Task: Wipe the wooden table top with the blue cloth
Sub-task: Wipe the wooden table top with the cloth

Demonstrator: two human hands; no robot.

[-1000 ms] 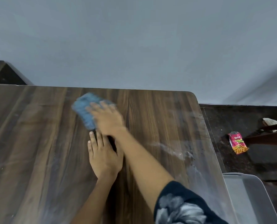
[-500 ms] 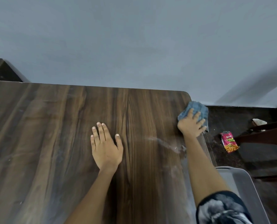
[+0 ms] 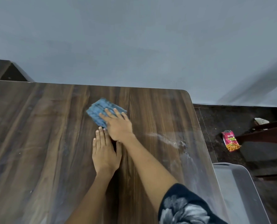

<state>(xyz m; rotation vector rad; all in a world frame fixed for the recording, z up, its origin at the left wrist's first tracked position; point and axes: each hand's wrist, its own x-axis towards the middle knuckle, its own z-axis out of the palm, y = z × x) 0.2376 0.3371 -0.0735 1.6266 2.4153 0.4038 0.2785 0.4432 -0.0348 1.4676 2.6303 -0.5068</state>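
Right hand (image 3: 117, 125) presses blue cloth (image 3: 100, 113) flat — long axis toward far-left.

wooden table top (image 3: 53, 143): blue cloth (image 3: 100, 113) under flat right hand (image 3: 117, 124); left hand (image 3: 104, 152) flat beside it; pale smear (image 3: 167, 139) near right edge; floor: red snack packet (image 3: 230, 140), grey bin (image 3: 238, 188)

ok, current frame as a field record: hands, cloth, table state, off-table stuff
right hand: fingers flat, pressing the blue cloth onto the table
left hand: flat on the wood, holds nothing, partly under the right forearm
wooden table top: whitish smear towards its right edge
floor: red snack packet
beside table: grey plastic bin
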